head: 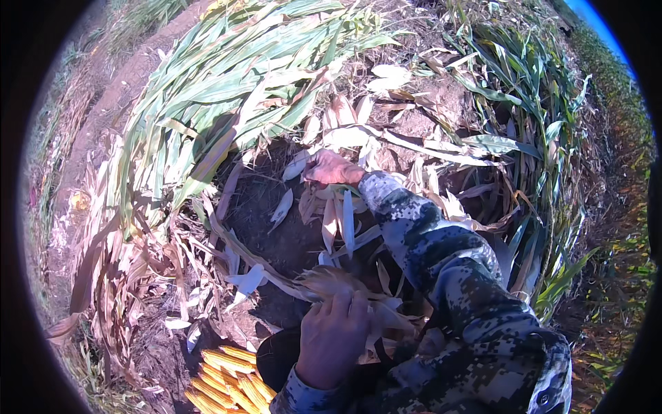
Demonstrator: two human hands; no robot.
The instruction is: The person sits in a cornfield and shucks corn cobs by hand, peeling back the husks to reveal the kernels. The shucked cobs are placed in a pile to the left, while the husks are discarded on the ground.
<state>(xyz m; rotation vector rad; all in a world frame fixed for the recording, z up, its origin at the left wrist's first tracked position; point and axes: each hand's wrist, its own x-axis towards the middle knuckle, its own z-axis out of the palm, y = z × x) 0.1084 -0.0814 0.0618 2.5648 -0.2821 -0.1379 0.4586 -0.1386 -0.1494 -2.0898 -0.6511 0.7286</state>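
Note:
My left hand [335,336] is at the lower middle, its fingers bent over a dry, husk-covered ear of corn [331,283] on a stalk. Further forward, my right hand [331,168] is closed near pale corn husks [345,137]; whether anything is inside it cannot be seen. Loose dry husks [331,222] hang or lie just below my right hand. Several husked yellow corn cobs [227,380] lie in a pile at the bottom, left of my left hand.
Cut corn stalks with green leaves [243,77] lie in a heap at the upper left, dry leaves [119,290] below them. More stalks [543,119] lie along the right. Dark soil [269,243] shows between, with scattered husks [248,282].

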